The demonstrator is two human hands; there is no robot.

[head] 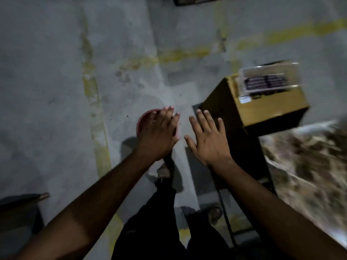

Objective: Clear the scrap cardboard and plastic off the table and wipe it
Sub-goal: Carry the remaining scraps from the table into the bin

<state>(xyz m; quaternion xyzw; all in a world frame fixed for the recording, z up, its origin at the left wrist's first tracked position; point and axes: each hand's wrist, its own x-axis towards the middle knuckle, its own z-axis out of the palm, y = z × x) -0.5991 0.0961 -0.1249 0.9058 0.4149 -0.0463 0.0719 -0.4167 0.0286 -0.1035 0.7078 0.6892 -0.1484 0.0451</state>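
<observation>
At frame centre, the left hand (159, 132) and right hand (208, 139) are held flat with fingers straight, gripping nothing, while the cardboard box (262, 104) at right is seen blurred.

grey concrete floor (56, 72) with yellow lines (97, 128); pink round container (145, 119).

I see both hands over floor (56, 72); round tub (144, 119) under L hand (159, 132), box (262, 106) right of R hand (208, 139), table (309, 166) far right.
</observation>
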